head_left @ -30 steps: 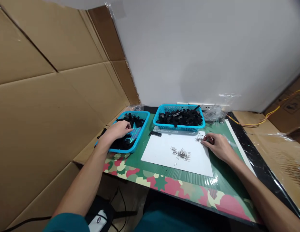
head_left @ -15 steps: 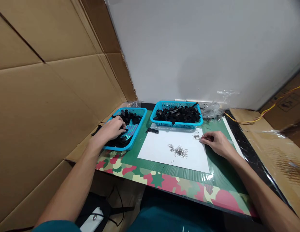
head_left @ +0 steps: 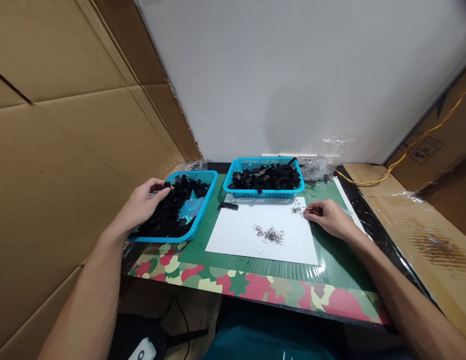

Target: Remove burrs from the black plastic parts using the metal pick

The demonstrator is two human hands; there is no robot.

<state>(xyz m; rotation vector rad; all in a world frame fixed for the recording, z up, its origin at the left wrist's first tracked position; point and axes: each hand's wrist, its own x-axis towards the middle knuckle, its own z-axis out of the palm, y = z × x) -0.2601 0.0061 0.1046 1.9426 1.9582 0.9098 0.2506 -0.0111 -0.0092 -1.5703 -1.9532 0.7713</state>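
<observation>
The left hand (head_left: 144, 200) is at the left blue basket (head_left: 202, 212), over its far left part, with thumb and fingers drawn close together at the black pieces (head_left: 163, 220); from here I can't tell whether one is pinched between them. The right hand (head_left: 328, 217) rests by the right edge of the white sheet (head_left: 233, 235), its fingertips narrowed on a thin tool (head_left: 310, 208) that points left, toward the small heap of metal bits (head_left: 296, 209) just beside it. The large heap of metal bits (head_left: 273, 235) lies nearer the person, on the middle of the sheet, between the two hands and apart from both.

I count two blue baskets on the table (head_left: 330, 272), one sheet and two heaps, the larger trailing off to its left. One single black piece (head_left: 228, 206) lies across the sheet's far left corner. The right blue basket (head_left: 265, 194) stands behind the sheet, piled with more black pieces, too many and tangled to count, as are the metal bits.
</observation>
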